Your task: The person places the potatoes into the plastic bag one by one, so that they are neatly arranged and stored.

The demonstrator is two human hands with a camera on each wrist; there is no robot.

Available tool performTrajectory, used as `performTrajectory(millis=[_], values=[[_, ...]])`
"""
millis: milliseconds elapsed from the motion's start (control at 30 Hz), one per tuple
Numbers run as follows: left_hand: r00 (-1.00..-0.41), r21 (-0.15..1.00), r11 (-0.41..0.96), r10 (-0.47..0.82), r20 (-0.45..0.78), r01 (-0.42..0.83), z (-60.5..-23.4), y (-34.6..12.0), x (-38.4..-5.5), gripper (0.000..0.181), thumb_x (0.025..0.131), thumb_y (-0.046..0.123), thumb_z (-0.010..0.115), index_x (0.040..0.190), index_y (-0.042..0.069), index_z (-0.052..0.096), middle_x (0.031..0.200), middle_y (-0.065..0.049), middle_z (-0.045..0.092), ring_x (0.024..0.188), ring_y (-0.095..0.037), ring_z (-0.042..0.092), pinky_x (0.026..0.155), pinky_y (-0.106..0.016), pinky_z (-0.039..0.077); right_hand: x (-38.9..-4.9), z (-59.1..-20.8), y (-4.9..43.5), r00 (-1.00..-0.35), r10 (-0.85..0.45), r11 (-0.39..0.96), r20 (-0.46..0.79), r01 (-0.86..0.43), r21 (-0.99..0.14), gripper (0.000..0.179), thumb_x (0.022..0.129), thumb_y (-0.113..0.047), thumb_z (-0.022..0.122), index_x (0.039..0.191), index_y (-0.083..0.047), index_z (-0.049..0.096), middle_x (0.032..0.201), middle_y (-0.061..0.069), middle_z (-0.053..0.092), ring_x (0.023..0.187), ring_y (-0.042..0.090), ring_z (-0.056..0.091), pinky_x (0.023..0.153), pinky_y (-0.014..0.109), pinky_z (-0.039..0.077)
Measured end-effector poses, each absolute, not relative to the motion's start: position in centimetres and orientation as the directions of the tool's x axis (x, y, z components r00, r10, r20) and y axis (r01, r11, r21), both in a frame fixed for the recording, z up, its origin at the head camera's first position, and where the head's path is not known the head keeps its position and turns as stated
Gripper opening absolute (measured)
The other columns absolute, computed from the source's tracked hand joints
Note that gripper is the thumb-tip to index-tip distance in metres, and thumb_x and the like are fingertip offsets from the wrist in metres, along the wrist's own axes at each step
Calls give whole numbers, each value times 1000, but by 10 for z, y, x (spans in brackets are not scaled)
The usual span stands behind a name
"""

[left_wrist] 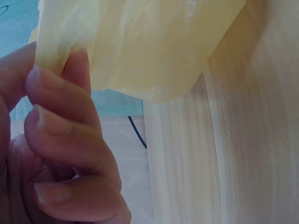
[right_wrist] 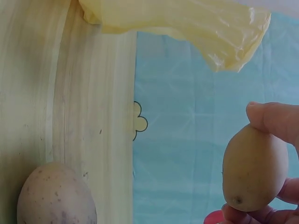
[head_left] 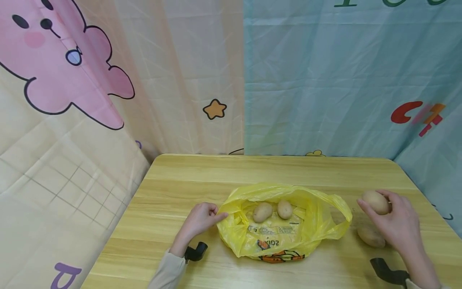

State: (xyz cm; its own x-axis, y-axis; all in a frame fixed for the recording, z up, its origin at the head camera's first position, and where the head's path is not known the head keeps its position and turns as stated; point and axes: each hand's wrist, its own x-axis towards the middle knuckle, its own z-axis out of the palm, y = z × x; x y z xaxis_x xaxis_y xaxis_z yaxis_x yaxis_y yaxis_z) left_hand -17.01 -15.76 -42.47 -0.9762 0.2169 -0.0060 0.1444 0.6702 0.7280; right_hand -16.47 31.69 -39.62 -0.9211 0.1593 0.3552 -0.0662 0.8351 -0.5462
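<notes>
A yellow plastic bag [head_left: 317, 224] lies with its mouth spread wide on the table, and two potatoes [head_left: 262, 212] sit inside it. My left hand [head_left: 203, 218] pinches the bag's left rim between thumb and forefinger; in the left wrist view the thin film [left_wrist: 140, 46] hangs from those fingers. To the right of the bag, my right hand [head_left: 398, 218] grips a potato [right_wrist: 254, 170] by thumb and fingers, raised above the table. Another potato [head_left: 371, 236], speckled in the right wrist view, rests on the table below that hand.
The wooden table [head_left: 180, 176] has rounded far corners and meets printed curtains [head_left: 306, 80] behind. A bag handle [head_left: 344, 212] loops out toward the right hand. Black wrist mounts [head_left: 196, 252] stick out beside both wrists.
</notes>
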Motion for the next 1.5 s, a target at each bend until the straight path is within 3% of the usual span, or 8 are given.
performTrajectory(millis=[700, 1067, 1300, 1500], values=[[-976, 728, 670, 219, -8, 144, -425, -157, -170, 42, 86, 36, 70, 61, 16, 43, 49, 8, 29, 44, -6, 25, 45, -22, 22, -159, -384, 299, -892, 148, 834, 427, -119, -538, 58, 75, -28, 80, 116, 5, 55, 105, 26, 51, 88, 37, 45, 57, 40, 32], [-976, 728, 671, 215, -10, 140, -425, -157, -170, 42, 86, 36, 70, 61, 15, 43, 49, 8, 29, 45, -7, 25, 45, -22, 22, -153, -378, 289, -858, 142, 838, 493, -161, -521, 58, 68, -25, 85, 113, 0, 58, 102, 19, 54, 80, 22, 45, 55, 24, 32], [-978, 729, 671, 209, -11, 135, -424, -157, -169, 42, 86, 35, 71, 61, 15, 43, 49, 8, 29, 45, -7, 25, 45, -22, 23, -152, -374, 284, -826, 123, 836, 550, -212, -506, 56, 63, -22, 88, 108, -2, 61, 97, 15, 56, 78, -5, 37, 56, 18, 33], [-977, 728, 671, 214, -12, 139, -424, -157, -169, 42, 86, 36, 70, 61, 15, 42, 49, 8, 29, 45, -7, 25, 45, -22, 22, -149, -369, 277, -809, 99, 827, 580, -257, -500, 55, 60, -17, 89, 106, -3, 62, 96, 12, 57, 78, -8, 37, 55, 16, 33]])
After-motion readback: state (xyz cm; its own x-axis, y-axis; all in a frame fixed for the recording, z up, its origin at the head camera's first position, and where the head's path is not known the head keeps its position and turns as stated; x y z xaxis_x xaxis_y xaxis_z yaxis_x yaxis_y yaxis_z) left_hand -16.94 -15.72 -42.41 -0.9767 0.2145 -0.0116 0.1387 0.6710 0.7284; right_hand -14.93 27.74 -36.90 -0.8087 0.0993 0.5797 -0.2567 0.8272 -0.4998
